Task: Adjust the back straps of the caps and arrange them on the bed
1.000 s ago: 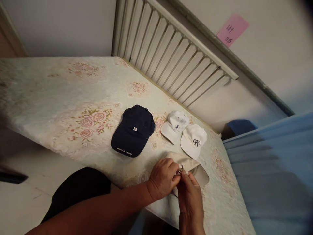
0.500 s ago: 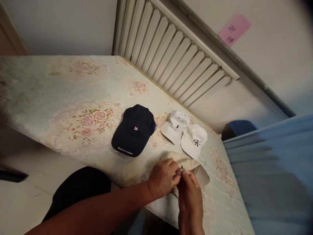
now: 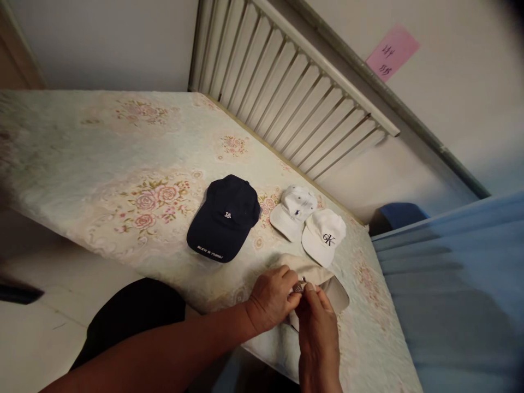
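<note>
A beige cap (image 3: 323,278) lies upside-down-looking near the mattress's front edge, partly hidden under my hands. My left hand (image 3: 270,297) is closed in a pinch on the small metal buckle (image 3: 300,285) at the cap's back strap. My right hand (image 3: 317,327) pinches the same buckle and strap from the other side. Beyond them lie a navy cap (image 3: 224,218) with white lettering, a white cap (image 3: 292,210) with a small emblem, and a second white cap (image 3: 324,237) with black letters, all resting flat on the floral mattress (image 3: 123,158).
A white slatted headboard (image 3: 295,98) leans along the wall behind the mattress. A pink note (image 3: 392,50) sticks to the wall. Blue fabric (image 3: 454,284) fills the right side. A dark object (image 3: 131,316) sits below the mattress edge on the pale floor.
The hands have stayed on the beige cap's buckle with only tiny finger shifts. The view has drifted slightly.
</note>
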### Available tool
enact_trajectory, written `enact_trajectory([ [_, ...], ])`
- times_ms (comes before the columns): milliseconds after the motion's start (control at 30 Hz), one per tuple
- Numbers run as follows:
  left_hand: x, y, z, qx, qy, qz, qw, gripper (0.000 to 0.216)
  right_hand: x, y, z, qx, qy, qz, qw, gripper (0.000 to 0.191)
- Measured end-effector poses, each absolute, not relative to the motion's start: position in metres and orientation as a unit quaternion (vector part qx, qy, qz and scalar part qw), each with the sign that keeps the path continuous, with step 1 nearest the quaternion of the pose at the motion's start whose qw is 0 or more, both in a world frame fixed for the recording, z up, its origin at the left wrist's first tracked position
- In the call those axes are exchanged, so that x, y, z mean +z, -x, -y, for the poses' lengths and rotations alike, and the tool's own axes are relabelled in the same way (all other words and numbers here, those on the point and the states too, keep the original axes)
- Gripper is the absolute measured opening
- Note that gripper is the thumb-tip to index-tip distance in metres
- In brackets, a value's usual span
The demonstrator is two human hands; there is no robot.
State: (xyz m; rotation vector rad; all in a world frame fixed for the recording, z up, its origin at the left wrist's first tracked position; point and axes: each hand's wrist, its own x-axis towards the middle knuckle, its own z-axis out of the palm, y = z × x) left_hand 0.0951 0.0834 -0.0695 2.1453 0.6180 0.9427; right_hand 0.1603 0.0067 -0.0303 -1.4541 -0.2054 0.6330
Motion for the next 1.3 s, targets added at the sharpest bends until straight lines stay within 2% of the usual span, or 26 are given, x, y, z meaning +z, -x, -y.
enact_trajectory([
  [233, -0.0729, -0.0949, -0.0834, 0.353, -0.831, -0.233, 0.362, 0.002, -0.0369, -0.1623, -0.005, 0.287, 0.665, 0.133, 0.677, 0.022],
  [600, -0.0738, -0.0936, -0.0791, 0.357, -0.814, -0.243, 0.389, 0.011, -0.0341, -0.159, -0.0081, 0.256, 0.666, 0.111, 0.692, 0.03],
  [1300, -0.0743, -0.0903, -0.0765, 0.368, -0.797, -0.241, 0.413, 0.014, -0.0354, -0.1616, -0.008, 0.246, 0.667, 0.105, 0.695, 0.03],
])
